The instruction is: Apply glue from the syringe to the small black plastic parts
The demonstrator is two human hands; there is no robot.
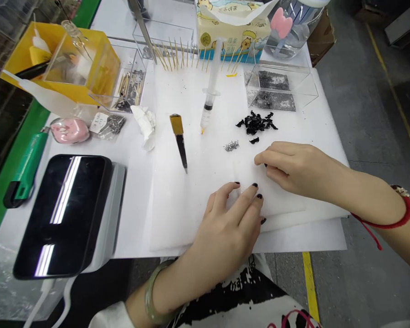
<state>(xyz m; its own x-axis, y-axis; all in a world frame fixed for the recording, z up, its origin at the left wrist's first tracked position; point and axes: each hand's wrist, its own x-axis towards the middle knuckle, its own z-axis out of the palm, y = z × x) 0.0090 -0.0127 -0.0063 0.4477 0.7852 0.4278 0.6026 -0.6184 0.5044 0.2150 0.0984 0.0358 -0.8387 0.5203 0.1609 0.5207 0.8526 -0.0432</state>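
Note:
My left hand [230, 223] rests on the white foam sheet [171, 205] near its front edge, fingers spread and palm down. To its upper right is my right hand [294, 164], its thumb and fingertips bent together over the foam; whatever they pinch is too small or hidden to name. Just beyond my fingers sit a small heap of silvery bits [231, 146] and a pile of black curled pieces [256, 123]. Tweezers with a yellow-brown end [180, 141] lie left of the hands, and a syringe [210, 98] with an orange tip lies behind them.
A phone [64, 214] lies at the left, beside a green cutter [29, 164]. Behind it stand a yellow bin [102, 68] and a clear box of sticks [126, 86]. Upright toothpicks [176, 57], a tissue pack [232, 32], a clear box [280, 91] and a water jug [290, 32] line the back.

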